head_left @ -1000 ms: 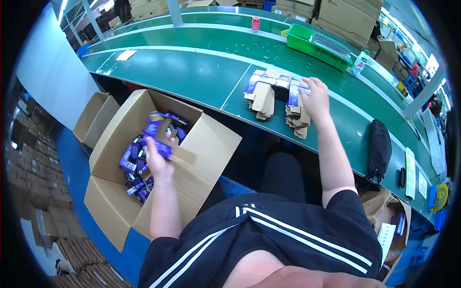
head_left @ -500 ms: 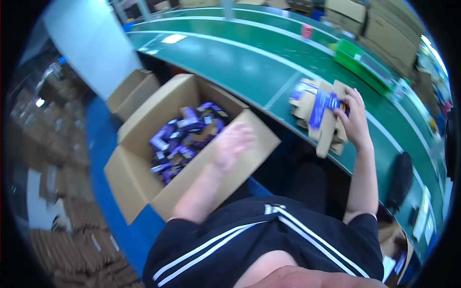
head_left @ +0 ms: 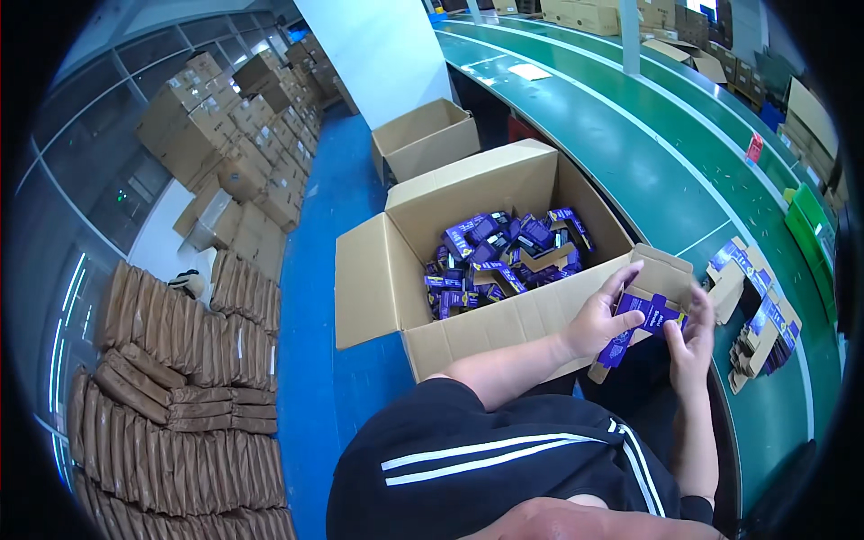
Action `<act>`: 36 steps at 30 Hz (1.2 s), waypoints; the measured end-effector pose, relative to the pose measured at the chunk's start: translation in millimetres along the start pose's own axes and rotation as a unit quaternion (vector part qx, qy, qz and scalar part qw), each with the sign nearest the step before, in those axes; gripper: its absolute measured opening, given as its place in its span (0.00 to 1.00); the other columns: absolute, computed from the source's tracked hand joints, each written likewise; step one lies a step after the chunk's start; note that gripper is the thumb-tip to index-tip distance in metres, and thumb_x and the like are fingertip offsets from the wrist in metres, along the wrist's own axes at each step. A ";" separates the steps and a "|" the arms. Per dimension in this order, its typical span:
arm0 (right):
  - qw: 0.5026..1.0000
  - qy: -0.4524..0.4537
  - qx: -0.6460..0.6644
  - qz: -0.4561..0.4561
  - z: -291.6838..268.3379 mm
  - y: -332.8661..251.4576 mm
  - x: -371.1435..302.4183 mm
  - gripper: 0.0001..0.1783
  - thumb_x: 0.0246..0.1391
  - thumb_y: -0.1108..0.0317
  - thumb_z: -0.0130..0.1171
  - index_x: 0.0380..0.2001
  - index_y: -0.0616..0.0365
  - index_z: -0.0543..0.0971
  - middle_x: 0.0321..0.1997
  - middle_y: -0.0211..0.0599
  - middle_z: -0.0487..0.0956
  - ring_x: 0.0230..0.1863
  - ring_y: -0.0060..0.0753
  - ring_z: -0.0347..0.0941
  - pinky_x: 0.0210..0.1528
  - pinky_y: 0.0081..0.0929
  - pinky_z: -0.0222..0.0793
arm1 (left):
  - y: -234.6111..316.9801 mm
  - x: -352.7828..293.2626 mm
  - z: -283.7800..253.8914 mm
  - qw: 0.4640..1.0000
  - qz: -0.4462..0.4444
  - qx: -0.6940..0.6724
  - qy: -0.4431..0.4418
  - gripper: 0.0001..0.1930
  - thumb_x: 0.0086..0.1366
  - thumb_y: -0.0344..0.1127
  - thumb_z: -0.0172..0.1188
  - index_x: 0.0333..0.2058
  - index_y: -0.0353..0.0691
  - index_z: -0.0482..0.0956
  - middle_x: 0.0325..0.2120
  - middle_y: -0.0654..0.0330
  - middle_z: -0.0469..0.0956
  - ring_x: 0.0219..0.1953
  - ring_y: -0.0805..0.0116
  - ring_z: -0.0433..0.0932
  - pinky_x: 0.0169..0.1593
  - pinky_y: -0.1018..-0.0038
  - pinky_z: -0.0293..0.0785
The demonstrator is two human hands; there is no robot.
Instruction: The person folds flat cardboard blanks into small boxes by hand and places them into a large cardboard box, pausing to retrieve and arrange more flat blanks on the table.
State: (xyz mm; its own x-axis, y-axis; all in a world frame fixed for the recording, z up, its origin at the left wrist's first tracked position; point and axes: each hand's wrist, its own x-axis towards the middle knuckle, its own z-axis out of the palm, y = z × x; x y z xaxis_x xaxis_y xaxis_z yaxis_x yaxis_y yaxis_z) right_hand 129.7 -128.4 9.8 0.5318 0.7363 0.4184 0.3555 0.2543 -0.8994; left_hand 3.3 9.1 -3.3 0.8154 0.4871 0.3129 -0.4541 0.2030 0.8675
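Between my hands, past the large carton's right side, is a small purple cardboard box, partly unfolded with bare brown flaps showing. My left hand grips its left side, thumb on the purple face. My right hand holds the other side, its thumb near the edge and its fingers behind. The open large carton left of them contains several purple boxes in a loose heap. On the green bench to the right lie flat purple-and-brown box blanks in overlapping piles.
A smaller open carton stands behind the large one on the blue floor. Brown-wrapped bundles and stacked cartons line the left. The green bench curves along the right, bearing a green bin.
My right hand has left the pile of blanks with a purple box, and my left hand has come from over the large carton to hold it too. The view has turned left.
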 end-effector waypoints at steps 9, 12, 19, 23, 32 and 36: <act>0.993 0.069 0.096 0.002 10.1 4.7 -7.0 0.11 0.57 0.72 0.54 0.44 0.57 0.73 0.55 0.40 0.68 0.50 0.35 0.67 0.53 0.28 0.63 | -15.5 -3.3 -12.0 0.999 0.000 0.023 -0.048 0.11 0.67 0.32 0.58 0.41 0.44 0.63 0.29 0.57 0.72 0.21 0.75 0.74 0.25 0.80 0.73; 0.996 -0.029 0.069 0.047 0.8 -9.3 8.2 0.10 0.58 0.70 0.54 0.43 0.58 0.74 0.49 0.38 0.71 0.47 0.33 0.69 0.53 0.28 0.63 | -3.1 -8.3 -10.3 0.999 -0.001 0.044 -0.028 0.15 0.65 0.33 0.59 0.43 0.43 0.61 0.26 0.58 0.72 0.22 0.73 0.74 0.28 0.80 0.73; 0.983 -0.094 0.071 0.142 -8.9 -21.9 24.9 0.10 0.61 0.68 0.52 0.41 0.59 0.78 0.40 0.34 0.77 0.38 0.25 0.72 0.43 0.22 0.69 | -8.6 -8.8 -19.9 0.998 0.012 0.046 -0.051 0.31 0.61 0.27 0.60 0.56 0.42 0.51 0.50 0.43 0.69 0.38 0.63 0.77 0.40 0.74 0.78; 0.963 -0.151 0.075 0.211 -17.1 -26.1 26.6 0.12 0.61 0.67 0.54 0.45 0.60 0.78 0.42 0.38 0.78 0.42 0.29 0.73 0.48 0.26 0.70 | -2.2 -9.3 -17.6 0.997 -0.026 0.014 -0.076 0.35 0.62 0.28 0.60 0.62 0.44 0.48 0.51 0.44 0.69 0.38 0.64 0.77 0.38 0.75 0.80; 0.967 -0.210 0.101 0.102 -21.2 -20.7 22.1 0.16 0.58 0.73 0.56 0.50 0.60 0.79 0.43 0.35 0.78 0.44 0.30 0.73 0.44 0.25 0.73 | 1.3 -10.2 -13.7 0.996 -0.059 -0.029 -0.065 0.21 0.67 0.30 0.54 0.57 0.43 0.60 0.52 0.46 0.69 0.37 0.65 0.79 0.34 0.78 0.80; 0.976 -0.198 0.043 0.074 -14.7 -19.4 15.5 0.15 0.56 0.72 0.59 0.47 0.59 0.80 0.42 0.35 0.79 0.42 0.32 0.74 0.44 0.26 0.73 | -3.5 -10.3 -17.7 0.995 -0.064 -0.028 -0.066 0.15 0.67 0.30 0.55 0.51 0.40 0.66 0.54 0.49 0.68 0.37 0.65 0.78 0.35 0.77 0.79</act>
State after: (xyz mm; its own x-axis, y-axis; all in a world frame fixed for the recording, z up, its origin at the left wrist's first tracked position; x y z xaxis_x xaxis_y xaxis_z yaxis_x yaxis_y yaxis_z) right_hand 142.3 -131.1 35.6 0.2281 0.9494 0.2159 0.2215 0.1653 -0.9611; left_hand -9.8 18.4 -16.4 0.9061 0.3398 0.2519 -0.3594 0.3044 0.8822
